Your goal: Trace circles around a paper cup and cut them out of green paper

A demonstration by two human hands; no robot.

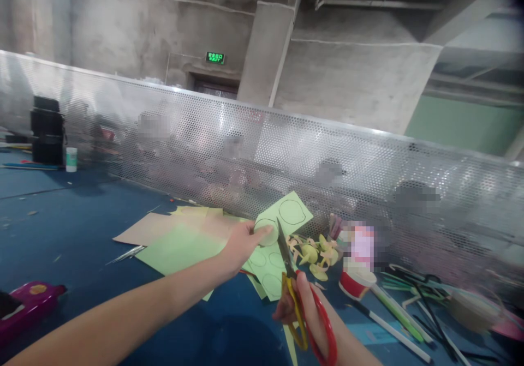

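Left hand (241, 243) pinches the green paper sheet (272, 246) near its middle, holding it up off the blue table (61, 219). Right hand (305, 311) has its grip closed through the handles of the red-and-yellow scissors (295, 289), blades up into the sheet's near edge. Several outlined circles on the sheet look uncut. Small cut pieces (315, 254) lie just right; more paper sheets (172, 235) lie flat at left. Judging by this, cutting is partway, most outlines left.
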